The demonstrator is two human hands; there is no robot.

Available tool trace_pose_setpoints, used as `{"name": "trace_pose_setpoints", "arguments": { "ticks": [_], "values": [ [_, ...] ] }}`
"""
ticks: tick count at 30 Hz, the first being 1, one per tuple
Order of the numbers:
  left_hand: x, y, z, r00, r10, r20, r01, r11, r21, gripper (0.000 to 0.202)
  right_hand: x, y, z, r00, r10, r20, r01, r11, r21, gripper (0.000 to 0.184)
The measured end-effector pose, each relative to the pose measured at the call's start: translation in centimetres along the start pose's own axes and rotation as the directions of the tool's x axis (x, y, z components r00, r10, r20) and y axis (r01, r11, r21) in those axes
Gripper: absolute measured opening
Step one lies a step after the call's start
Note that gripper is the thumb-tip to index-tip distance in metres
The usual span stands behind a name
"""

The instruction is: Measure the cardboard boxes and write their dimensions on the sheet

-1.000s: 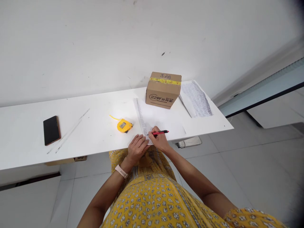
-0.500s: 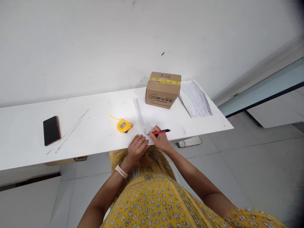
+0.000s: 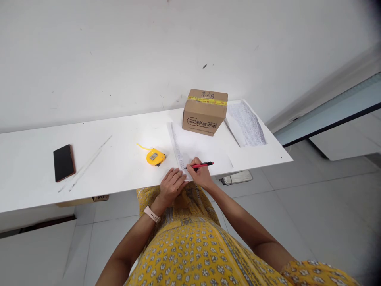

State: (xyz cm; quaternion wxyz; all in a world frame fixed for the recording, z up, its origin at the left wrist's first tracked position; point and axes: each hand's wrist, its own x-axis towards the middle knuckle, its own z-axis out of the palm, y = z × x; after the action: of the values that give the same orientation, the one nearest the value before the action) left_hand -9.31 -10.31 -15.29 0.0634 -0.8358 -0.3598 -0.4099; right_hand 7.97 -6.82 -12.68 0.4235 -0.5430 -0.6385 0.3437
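Note:
My right hand (image 3: 200, 176) is closed round a red pen (image 3: 201, 165), whose tip rests on a white sheet of paper (image 3: 202, 149) near the table's front edge. My left hand (image 3: 172, 185) lies flat with fingers spread on the lower left corner of that sheet, just beside the pen tip. A column of handwriting runs down the sheet's left side. A yellow tape measure (image 3: 155, 157) with a short length of tape pulled out lies just left of the sheet.
A taped cardboard box (image 3: 204, 111) stands on the sheet's far end. Right of it lies another written sheet (image 3: 246, 124). A black phone (image 3: 63, 162) lies far left on the white table (image 3: 113, 167). The wall is close behind; grey tiled floor lies to the right.
The pen has shifted very slightly on the sheet. Both hands stay in the same spot.

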Motion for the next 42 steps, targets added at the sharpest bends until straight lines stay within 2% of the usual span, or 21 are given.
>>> {"name": "trace_pose_setpoints", "arguments": {
  "ticks": [4,11,17,24,35,42],
  "values": [
    [-0.32,-0.05,0.21,0.998,-0.038,0.046,0.038,0.999,0.009,0.016,-0.01,-0.14,0.04,1.0,0.006,0.0,-0.006,1.0,-0.005,0.024],
    [-0.18,0.04,0.13,1.0,-0.014,0.006,0.014,1.0,-0.004,0.016,-0.01,-0.3,0.07,1.0,0.001,-0.001,-0.001,1.0,-0.013,0.025],
    [-0.3,0.05,0.15,0.997,-0.062,0.052,0.064,0.998,-0.023,0.015,0.01,-0.08,0.19,1.0,-0.001,-0.007,0.001,1.0,-0.017,0.024],
    [-0.23,0.0,0.17,1.0,-0.029,0.011,0.029,0.999,-0.02,0.016,-0.03,0.04,0.19,1.0,-0.003,-0.015,0.003,1.0,-0.007,0.024],
    [-0.58,-0.15,0.31,0.996,-0.067,0.058,0.068,0.997,-0.026,0.015,-0.09,0.14,0.22,1.0,-0.007,-0.024,0.007,1.0,-0.002,0.023],
    [-0.42,-0.16,0.13,0.998,-0.034,0.044,0.036,0.999,-0.031,0.016,-0.08,0.18,0.19,1.0,-0.012,-0.008,0.012,1.0,-0.001,0.023]
  ]
}}
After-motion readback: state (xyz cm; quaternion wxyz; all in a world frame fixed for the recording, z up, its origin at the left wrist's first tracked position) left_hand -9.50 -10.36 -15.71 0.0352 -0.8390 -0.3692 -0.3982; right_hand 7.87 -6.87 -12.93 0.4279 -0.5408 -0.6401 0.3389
